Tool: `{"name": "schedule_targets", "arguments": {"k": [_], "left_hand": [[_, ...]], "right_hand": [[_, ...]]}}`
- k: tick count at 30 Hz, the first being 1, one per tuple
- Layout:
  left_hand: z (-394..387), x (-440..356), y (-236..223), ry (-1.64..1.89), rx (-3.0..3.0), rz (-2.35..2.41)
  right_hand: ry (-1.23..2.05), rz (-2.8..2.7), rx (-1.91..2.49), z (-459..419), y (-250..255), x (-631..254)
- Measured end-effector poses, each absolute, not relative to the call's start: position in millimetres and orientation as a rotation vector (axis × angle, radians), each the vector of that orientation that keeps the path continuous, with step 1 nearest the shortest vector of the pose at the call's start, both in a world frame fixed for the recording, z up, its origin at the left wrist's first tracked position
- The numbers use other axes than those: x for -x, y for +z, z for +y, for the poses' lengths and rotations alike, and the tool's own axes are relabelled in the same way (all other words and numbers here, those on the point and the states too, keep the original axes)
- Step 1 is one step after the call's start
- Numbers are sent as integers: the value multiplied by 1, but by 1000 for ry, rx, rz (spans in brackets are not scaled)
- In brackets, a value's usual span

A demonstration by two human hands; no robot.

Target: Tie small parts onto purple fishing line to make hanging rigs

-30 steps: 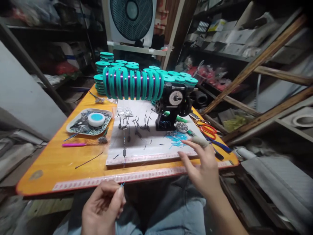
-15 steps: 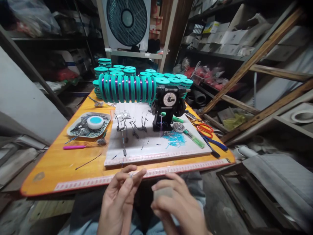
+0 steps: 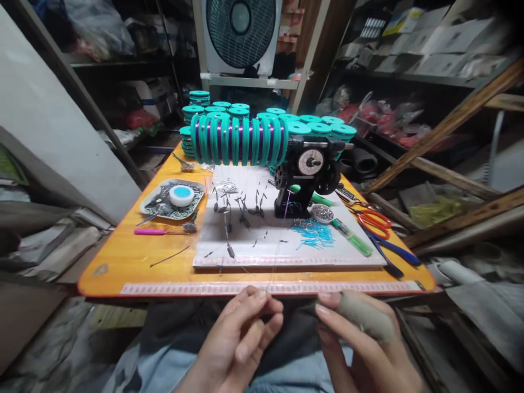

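Both hands hover over my lap just below the front edge of the orange table (image 3: 123, 262). My left hand (image 3: 241, 344) has its fingertips pinched together on something too small to make out. My right hand (image 3: 364, 344) is pinched too, its forefinger wrapped in a grey cloth cover, fingertips pointing toward the left hand. A fine line seems to run from the hands up to the white work mat (image 3: 286, 245). A pile of small blue tubes (image 3: 315, 234) lies on the mat. Behind it stands a black winding machine (image 3: 305, 174) carrying a row of teal spools (image 3: 237, 139).
A tray (image 3: 158, 207) with small parts and a teal-lidded tub sits at the left, with a pink tool (image 3: 151, 231) beside it. Orange scissors (image 3: 376, 221), blue pliers (image 3: 395, 248) and a green pen (image 3: 352, 237) lie at the right. Stacked teal spools (image 3: 319, 128) and a fan (image 3: 241, 27) stand behind.
My right hand drew back from the blue tubes on the mat to my lap beside the left hand. Both hands now pinch close together; the view shifted slightly left.
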State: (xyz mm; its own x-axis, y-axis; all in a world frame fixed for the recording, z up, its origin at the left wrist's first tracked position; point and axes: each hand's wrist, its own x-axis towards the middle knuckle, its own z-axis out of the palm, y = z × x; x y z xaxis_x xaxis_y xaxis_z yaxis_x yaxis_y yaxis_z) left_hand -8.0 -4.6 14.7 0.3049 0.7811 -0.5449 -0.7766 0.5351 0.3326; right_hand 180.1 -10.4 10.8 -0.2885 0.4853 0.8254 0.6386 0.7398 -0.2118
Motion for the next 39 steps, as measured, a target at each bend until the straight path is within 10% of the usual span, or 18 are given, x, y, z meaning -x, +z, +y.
{"name": "schedule_targets", "arguments": {"k": [25,33,39], "left_hand": [[14,58,22,1416,-2604,1510],[8,31,19,1348,-988,1219],[4,15,11,1316,-369,934]], "right_hand": [[407,-2330,689,80,57,-114],[132,-2014,813,52,38,-128],[830,-1873,1042,28,27,-131]]}}
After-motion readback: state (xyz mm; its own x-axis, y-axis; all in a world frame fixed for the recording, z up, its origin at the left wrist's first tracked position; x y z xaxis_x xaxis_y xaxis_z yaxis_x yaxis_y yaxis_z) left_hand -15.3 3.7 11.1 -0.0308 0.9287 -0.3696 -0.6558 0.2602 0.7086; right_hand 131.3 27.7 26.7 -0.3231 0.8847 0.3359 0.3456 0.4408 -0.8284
